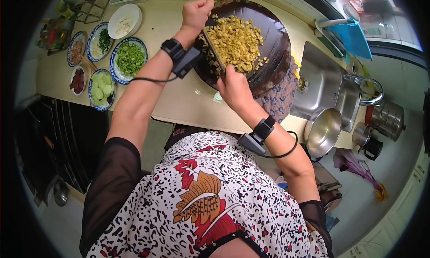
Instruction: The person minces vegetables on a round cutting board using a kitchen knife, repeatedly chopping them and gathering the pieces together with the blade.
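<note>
A kitchen knife, seen nearly edge-on, slants across the round dark chopping board. My right hand is closed around its near end, at the board's front edge. My left hand is a closed fist over the board's far left edge, close to the knife's far end; what its fingers grip is hidden. Chopped yellowish-green vegetable pieces lie heaped on the board, mostly to the right of the blade. A patterned cloth sticks out from under the board.
Left on the counter stand plates of chopped greens, sliced cucumber and minced garlic with herbs, plus a white bowl. At right are a steel sink, a tap and a metal basin near the counter edge.
</note>
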